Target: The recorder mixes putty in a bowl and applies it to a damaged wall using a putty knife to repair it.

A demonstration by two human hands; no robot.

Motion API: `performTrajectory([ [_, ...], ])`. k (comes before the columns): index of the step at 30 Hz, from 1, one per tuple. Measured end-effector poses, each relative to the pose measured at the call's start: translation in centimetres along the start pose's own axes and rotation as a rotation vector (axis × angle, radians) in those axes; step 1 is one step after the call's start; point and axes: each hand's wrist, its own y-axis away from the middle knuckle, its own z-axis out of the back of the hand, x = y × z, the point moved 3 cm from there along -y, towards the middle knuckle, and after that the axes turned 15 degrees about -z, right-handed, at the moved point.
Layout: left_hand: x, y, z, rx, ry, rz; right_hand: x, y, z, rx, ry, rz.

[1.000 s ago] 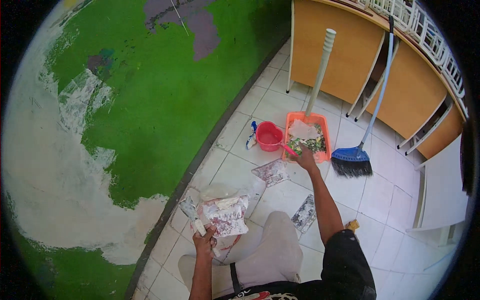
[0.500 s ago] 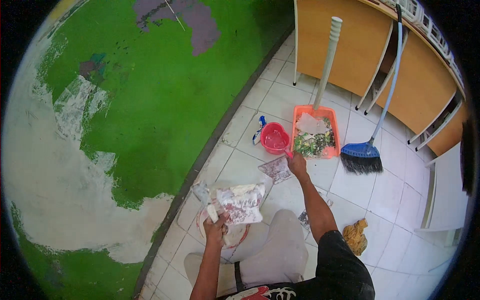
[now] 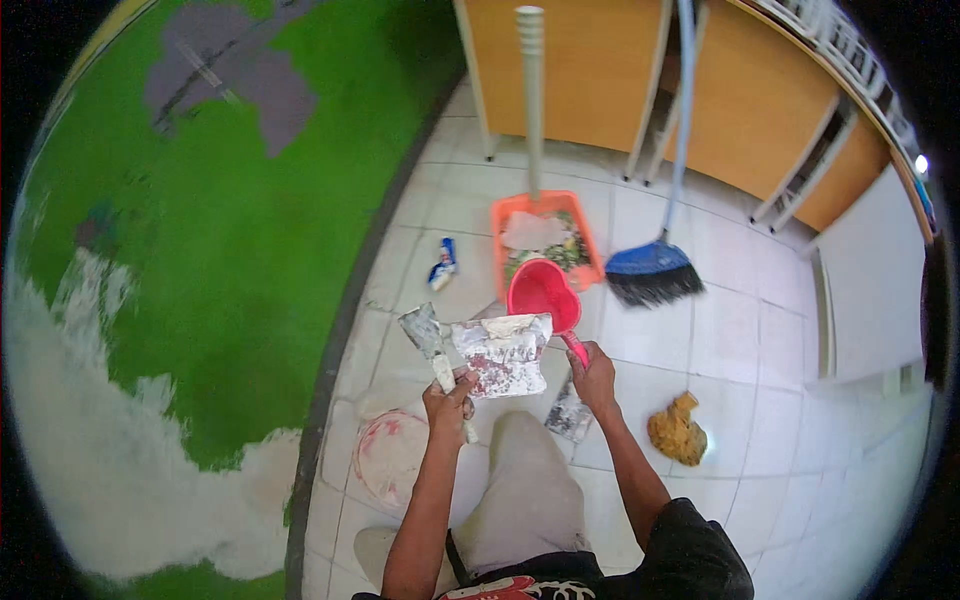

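My left hand (image 3: 447, 408) grips a putty knife (image 3: 424, 332) with a smeared grey blade and pale handle. The same hand also holds a flat, squarish putty plate (image 3: 505, 368) coated in white paste over a reddish face. Closed round the handle of a red plastic dipper (image 3: 543, 287) is my right hand (image 3: 594, 378). The dipper is raised just beyond the plate, its open top facing up toward me. Below my left hand, a round, white-smeared container (image 3: 392, 455) with a red rim stands on the tiles. A second stained flat plate (image 3: 571, 412) lies near my right wrist.
An orange dustpan (image 3: 598, 240) full of debris stands ahead with its tall handle upright. Right of it leans a blue broom (image 3: 655, 268). A blue-and-white packet (image 3: 443, 265) and a brown crumpled bundle (image 3: 677, 430) lie on the tiles. Wooden desks (image 3: 760, 100) line the back; a green, white-patched wall (image 3: 230, 270) is left.
My right hand has lifted the red dipper off the floor and brought it toward the plate in my left hand. The view has shifted rightward.
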Motion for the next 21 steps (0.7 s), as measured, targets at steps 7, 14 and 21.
performTrajectory([
  [7, 3.9, 0.8, -6.4, 0.131, -0.030, 0.054, -11.5, 1.1, 10.0, -0.307, 0.058, -0.197],
  [14, 5.5, 1.6, -11.2, 0.246, -0.051, 0.110, -23.8, -0.1, 17.8, -0.661, 0.168, -0.430],
  [21, 6.5, 0.5, -11.5, 0.244, -0.062, 0.116, -33.9, -4.3, 23.6, -0.828, 0.257, -0.634],
])
